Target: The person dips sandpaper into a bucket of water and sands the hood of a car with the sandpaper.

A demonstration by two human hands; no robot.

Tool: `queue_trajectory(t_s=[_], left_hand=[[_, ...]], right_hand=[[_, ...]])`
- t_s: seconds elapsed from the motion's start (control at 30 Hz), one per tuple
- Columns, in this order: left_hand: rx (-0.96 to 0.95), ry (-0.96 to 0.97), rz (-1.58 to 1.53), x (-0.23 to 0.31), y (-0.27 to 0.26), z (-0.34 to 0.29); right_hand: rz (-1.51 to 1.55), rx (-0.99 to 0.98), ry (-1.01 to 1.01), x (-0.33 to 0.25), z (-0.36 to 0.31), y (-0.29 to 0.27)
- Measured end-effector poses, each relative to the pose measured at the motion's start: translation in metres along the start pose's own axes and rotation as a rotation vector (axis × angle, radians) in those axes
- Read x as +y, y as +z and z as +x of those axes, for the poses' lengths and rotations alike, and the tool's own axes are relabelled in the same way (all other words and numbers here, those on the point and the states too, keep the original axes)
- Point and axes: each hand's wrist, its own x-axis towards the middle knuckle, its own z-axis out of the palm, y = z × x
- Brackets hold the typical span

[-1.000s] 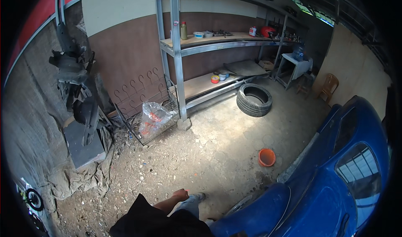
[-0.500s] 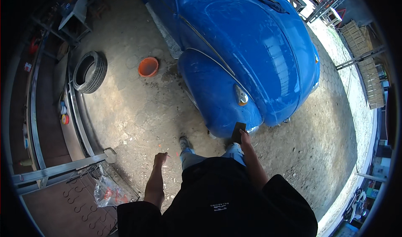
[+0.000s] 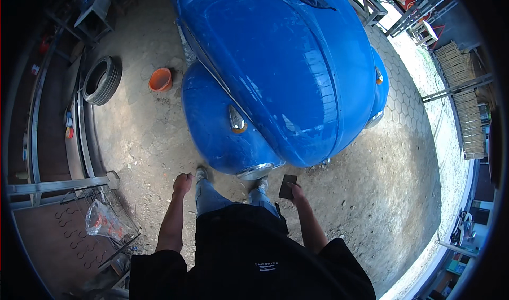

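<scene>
While two bare hands reach forward in the head view, one blue car (image 3: 270, 72) stands beyond them, bearing two small fender lamps (image 3: 238, 120) and two headlights (image 3: 255, 171). One orange bucket (image 3: 166, 80) and one tire (image 3: 110, 89) rest on the floor (image 3: 140, 135) to the left of the car; two shoes (image 3: 201, 174) show near its front. One dark rectangular sheet (image 3: 287, 186) lies in the grip of the right hand (image 3: 298, 192), clamped between thumb and fingers, to the right of the left hand (image 3: 183, 183) and well apart from it. The left hand appears curled; how far it is closed, and whether it holds anything, cannot be told. Compared with half a second earlier, the car, bucket and tire appear farther left in the view, and the sheet, which then overlapped the fender's outline, now appears against bare floor below the car's front.
</scene>
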Motion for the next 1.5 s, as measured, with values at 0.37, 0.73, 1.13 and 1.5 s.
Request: queue_trajectory(t_s=[0.37,0.73,1.13,1.5], left_hand=[[-0.163,0.004,-0.179,0.067,0.097,-0.015],[0.439,0.53,-0.467,0.3,0.017,0.115],[0.865,0.174,-0.032,0.52,-0.014,0.198],[0.872,0.047,-0.09,0.534,-0.004,0.178]], right_hand=[[0.15,0.352,-0.231,-0.044,0.016,-0.107],[-0.042,0.344,-0.448,-0.11,-0.023,-0.089],[-1.17,0.416,-1.555,-0.402,0.045,0.074],[-1.296,0.13,-1.599,-0.523,0.112,0.153]])
